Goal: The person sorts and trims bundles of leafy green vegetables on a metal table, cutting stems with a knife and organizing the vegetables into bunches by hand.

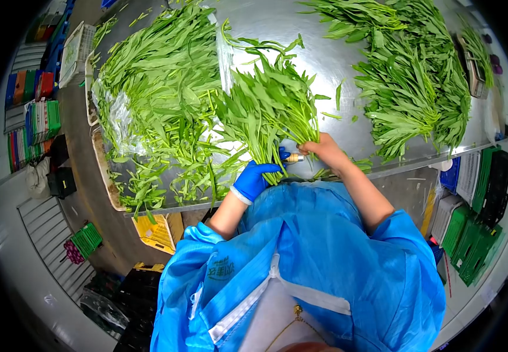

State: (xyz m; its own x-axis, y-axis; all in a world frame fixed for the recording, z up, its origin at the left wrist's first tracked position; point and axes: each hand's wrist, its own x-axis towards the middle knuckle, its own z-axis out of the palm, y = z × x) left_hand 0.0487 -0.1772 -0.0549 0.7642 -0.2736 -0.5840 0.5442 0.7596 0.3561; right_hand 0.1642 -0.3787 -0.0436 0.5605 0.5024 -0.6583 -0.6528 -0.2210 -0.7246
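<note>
My left hand (250, 182), in a blue glove, is closed around the lower stems of a bunch of leafy water spinach (260, 117). The leaves fan out away from me over the metal table. A short wooden handle with a metal end (294, 157) sticks out beside the glove toward my right hand; what it belongs to is hidden. My bare right hand (324, 151) has its fingers closed on stems at the right side of the greens. A large heap of water spinach (160, 76) lies to the left, with loose pieces near the table's front edge.
More bunches of water spinach (403, 82) are piled at the right of the metal table (324, 64). A yellow crate (159, 233) stands below the left front edge. Green crates (471, 240) are stacked at the right, and coloured crates (43, 120) at the far left.
</note>
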